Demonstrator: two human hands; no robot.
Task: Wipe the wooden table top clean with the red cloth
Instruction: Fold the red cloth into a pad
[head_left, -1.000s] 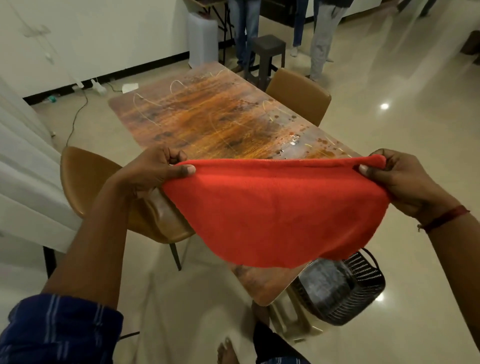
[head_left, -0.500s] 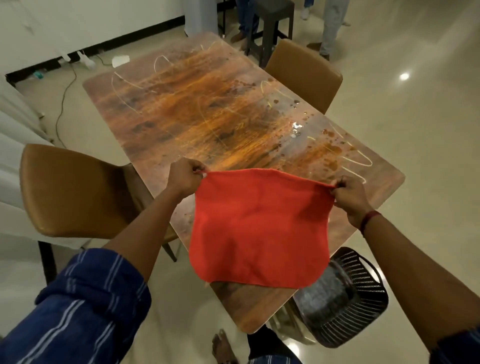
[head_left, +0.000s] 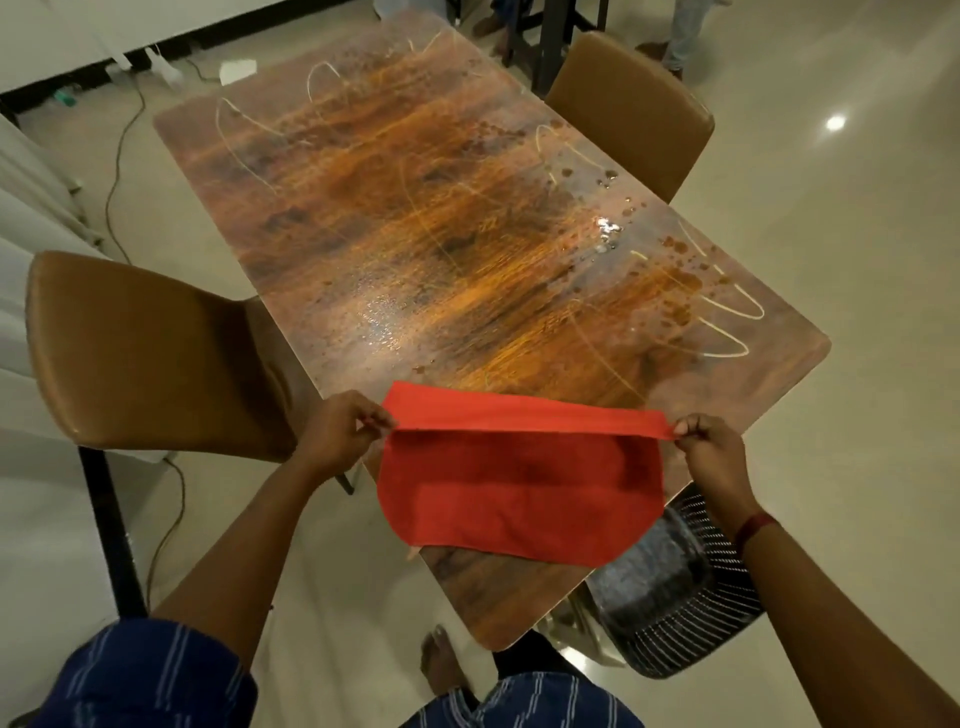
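The red cloth (head_left: 519, 488) is stretched between both hands over the near end of the wooden table top (head_left: 441, 234). Its top edge is folded over away from me, and its lower part lies on the table. My left hand (head_left: 337, 431) pinches the cloth's left corner. My right hand (head_left: 711, 447) pinches the right corner, just past the table's right edge. The table top is glossy, with dark spots, wet patches near the right edge and pale curved streaks.
A tan chair (head_left: 150, 353) stands at the table's left side and another tan chair (head_left: 634, 109) at the far right. A black striped basket (head_left: 691, 613) sits on the floor below my right arm. Cables run along the floor at left. People's legs show at the far end.
Both hands have lowered the cloth from a raised, hanging spread down onto the near end of the table, and its top edge is now folded forward. My view has tipped downward.
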